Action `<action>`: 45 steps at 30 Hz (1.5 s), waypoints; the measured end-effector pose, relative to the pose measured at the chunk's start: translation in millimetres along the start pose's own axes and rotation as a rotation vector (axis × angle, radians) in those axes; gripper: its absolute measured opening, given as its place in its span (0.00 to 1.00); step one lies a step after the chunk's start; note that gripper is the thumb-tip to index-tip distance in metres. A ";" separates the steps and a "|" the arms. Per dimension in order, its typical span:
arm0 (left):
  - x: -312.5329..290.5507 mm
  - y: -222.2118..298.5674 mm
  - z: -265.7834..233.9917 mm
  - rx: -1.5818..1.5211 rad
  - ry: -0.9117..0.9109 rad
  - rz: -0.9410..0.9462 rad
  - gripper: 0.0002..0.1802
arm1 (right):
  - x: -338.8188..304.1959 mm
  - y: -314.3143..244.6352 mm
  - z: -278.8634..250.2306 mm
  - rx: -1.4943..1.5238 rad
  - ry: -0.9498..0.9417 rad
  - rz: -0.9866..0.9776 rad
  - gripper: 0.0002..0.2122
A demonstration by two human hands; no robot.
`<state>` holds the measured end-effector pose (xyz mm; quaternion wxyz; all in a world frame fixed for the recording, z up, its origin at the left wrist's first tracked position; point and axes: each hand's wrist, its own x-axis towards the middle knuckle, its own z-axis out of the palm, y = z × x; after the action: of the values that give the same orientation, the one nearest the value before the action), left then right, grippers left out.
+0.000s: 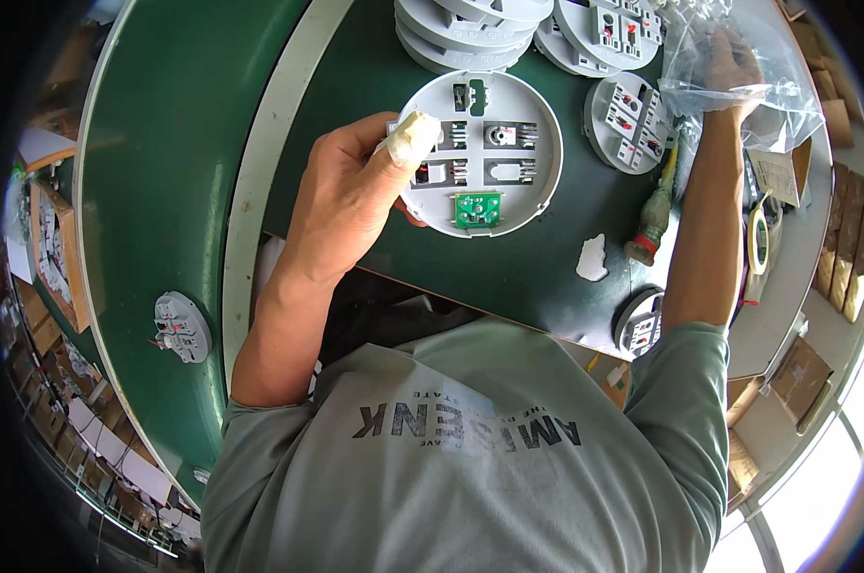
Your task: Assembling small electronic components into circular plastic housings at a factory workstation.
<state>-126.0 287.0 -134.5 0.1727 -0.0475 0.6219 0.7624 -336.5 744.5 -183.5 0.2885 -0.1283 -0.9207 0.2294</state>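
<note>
My left hand grips a round, shallow grey plastic housing by its left side, with the thumb over the rim and a white-yellow wrapping on the thumb tip. The open face of the housing is turned up. A small green circuit board sits at its near end, and several metal contact strips and light plastic parts lie in its compartments. Over at the upper right, my right hand reaches into a clear plastic bag. The crinkled bag blurs its fingers, so what they hold cannot be made out.
Stacked grey round housings stand beyond the held one. More round units lie to their right. A screwdriver, a white scrap and a tape roll are near my right arm. One unit rests on the green belt at left.
</note>
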 end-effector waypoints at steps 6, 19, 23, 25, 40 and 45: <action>1.0 -6.4 -6.1 -0.012 -0.016 0.038 0.26 | -6.2 -5.5 5.4 0.241 -0.053 0.038 0.21; 1.5 -16.2 -19.6 -0.087 -0.022 0.043 0.26 | 4.5 26.9 26.1 0.465 0.079 0.026 0.09; 2.4 -15.9 -20.4 -0.084 -0.027 0.044 0.26 | 4.6 29.8 28.7 0.644 0.109 0.144 0.09; 2.7 -15.5 -19.7 -0.091 -0.023 0.052 0.26 | 3.8 29.9 28.0 0.594 0.111 0.106 0.09; 7.8 -24.6 -30.5 -0.088 -0.067 0.058 0.26 | -0.3 25.1 32.2 0.458 0.127 0.036 0.12; 9.7 -22.6 -28.9 -0.098 -0.059 0.046 0.26 | -4.7 19.2 34.2 0.462 0.157 0.059 0.11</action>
<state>-132.0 264.9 -164.8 0.1709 -0.0191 0.5791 0.7969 -351.0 747.5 -220.2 0.3738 -0.1032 -0.8145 0.4315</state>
